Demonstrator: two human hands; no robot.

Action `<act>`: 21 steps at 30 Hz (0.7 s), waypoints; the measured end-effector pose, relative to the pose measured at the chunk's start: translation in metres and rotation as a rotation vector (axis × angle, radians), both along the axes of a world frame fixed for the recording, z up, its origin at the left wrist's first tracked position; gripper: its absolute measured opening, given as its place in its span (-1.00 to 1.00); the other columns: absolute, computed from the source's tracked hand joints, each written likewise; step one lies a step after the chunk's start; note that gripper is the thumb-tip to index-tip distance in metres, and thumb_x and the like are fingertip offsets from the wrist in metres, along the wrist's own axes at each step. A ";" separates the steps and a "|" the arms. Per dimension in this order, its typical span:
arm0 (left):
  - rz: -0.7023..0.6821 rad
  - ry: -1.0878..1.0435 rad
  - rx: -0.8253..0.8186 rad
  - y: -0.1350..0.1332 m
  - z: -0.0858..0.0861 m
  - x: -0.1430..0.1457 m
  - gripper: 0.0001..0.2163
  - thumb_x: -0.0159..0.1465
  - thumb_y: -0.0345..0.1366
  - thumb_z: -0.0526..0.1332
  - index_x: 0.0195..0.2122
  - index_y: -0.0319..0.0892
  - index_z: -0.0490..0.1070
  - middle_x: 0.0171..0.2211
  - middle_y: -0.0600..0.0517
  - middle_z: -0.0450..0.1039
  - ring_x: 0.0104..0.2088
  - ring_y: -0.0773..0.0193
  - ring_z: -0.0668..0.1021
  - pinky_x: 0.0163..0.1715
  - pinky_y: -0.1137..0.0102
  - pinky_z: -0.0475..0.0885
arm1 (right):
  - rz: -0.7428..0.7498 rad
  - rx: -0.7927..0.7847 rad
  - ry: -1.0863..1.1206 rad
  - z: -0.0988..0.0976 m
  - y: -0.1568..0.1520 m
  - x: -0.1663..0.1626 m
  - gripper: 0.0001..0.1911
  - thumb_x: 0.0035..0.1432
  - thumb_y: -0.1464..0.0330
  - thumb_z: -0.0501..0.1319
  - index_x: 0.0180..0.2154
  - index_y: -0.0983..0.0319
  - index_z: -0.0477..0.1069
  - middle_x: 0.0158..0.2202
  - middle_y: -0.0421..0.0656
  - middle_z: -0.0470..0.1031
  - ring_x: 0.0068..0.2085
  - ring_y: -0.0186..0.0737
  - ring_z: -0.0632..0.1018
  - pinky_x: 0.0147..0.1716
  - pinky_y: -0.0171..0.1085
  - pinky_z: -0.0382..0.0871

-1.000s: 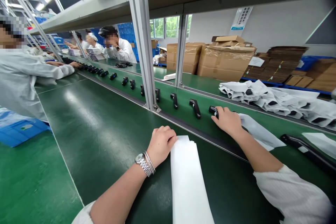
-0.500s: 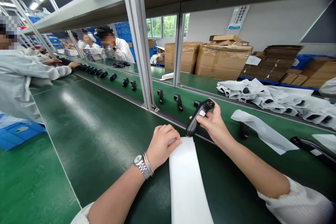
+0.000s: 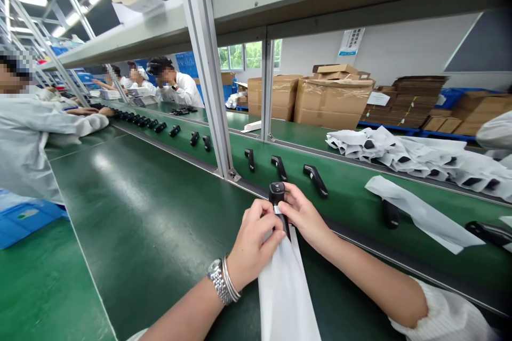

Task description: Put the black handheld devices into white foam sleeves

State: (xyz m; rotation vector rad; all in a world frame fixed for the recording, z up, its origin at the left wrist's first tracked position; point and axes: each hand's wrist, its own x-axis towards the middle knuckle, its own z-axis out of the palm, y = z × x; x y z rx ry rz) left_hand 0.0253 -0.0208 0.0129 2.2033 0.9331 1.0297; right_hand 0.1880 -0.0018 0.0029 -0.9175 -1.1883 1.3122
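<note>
My right hand grips a black handheld device and holds it upright at the mouth of a long white foam bag. Its lower end is partly inside the bag. My left hand, with a watch and bracelets at the wrist, pinches the bag's open top edge beside the device. The bag lies on the green work surface in front of me.
More black devices lie in a row along the green conveyor belt. A loose white bag and a pile of bagged devices lie to the right. A metal post stands ahead. Co-workers in white sit left; cardboard boxes behind.
My right hand took a device off the belt, carried it left and lowered it into the bag's mouth. My left hand lifted and opened the bag's top.
</note>
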 end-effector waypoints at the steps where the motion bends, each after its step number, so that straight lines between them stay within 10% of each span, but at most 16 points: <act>1: -0.004 -0.001 -0.020 0.001 0.000 0.000 -0.89 0.29 -0.34 0.14 -0.39 -0.14 0.36 -0.20 -0.01 0.23 -0.15 0.21 0.37 -0.05 0.27 0.34 | -0.036 -0.008 0.015 0.003 0.001 0.001 -0.55 0.11 0.25 0.28 0.03 0.02 0.25 -0.10 -0.19 0.44 -0.06 -0.13 0.52 -0.16 -0.18 0.44; 5: -0.031 -0.057 -0.083 0.008 -0.002 -0.003 -0.89 0.30 -0.32 0.15 -0.37 -0.15 0.38 -0.21 -0.01 0.20 -0.15 0.23 0.37 -0.04 0.31 0.35 | -0.143 -0.135 0.220 0.012 0.002 0.006 -0.45 0.03 0.28 0.33 0.02 -0.03 0.15 -0.25 -0.29 0.40 -0.19 -0.16 0.57 -0.24 -0.16 0.46; 10: -0.058 -0.119 -0.077 0.014 -0.002 -0.006 -0.87 0.34 -0.30 0.11 -0.36 -0.16 0.35 -0.23 0.00 0.18 -0.16 0.27 0.36 -0.06 0.37 0.36 | 0.251 -0.358 0.152 0.008 -0.005 0.005 -0.56 -0.04 0.36 0.35 -0.10 0.12 0.29 -0.26 -0.24 0.43 -0.26 -0.23 0.53 -0.28 -0.26 0.41; 16: 0.015 -0.015 0.019 0.007 0.000 -0.004 -0.87 0.33 -0.33 0.10 -0.37 -0.16 0.33 -0.18 -0.02 0.18 -0.15 0.24 0.35 -0.07 0.33 0.34 | -0.002 0.023 -0.152 0.002 -0.007 0.001 -0.56 0.11 0.32 0.25 0.04 0.04 0.25 -0.03 -0.22 0.39 -0.08 -0.21 0.46 -0.09 -0.22 0.33; 21: 0.122 -0.020 0.077 0.006 0.002 -0.002 -0.83 0.37 -0.31 0.02 -0.37 -0.16 0.28 -0.17 -0.03 0.17 -0.14 0.23 0.34 -0.09 0.33 0.35 | 0.143 0.008 -0.275 0.000 -0.012 -0.005 -0.67 0.32 0.11 0.02 -0.07 0.12 0.41 -0.17 -0.16 0.46 -0.18 -0.14 0.49 -0.21 -0.20 0.35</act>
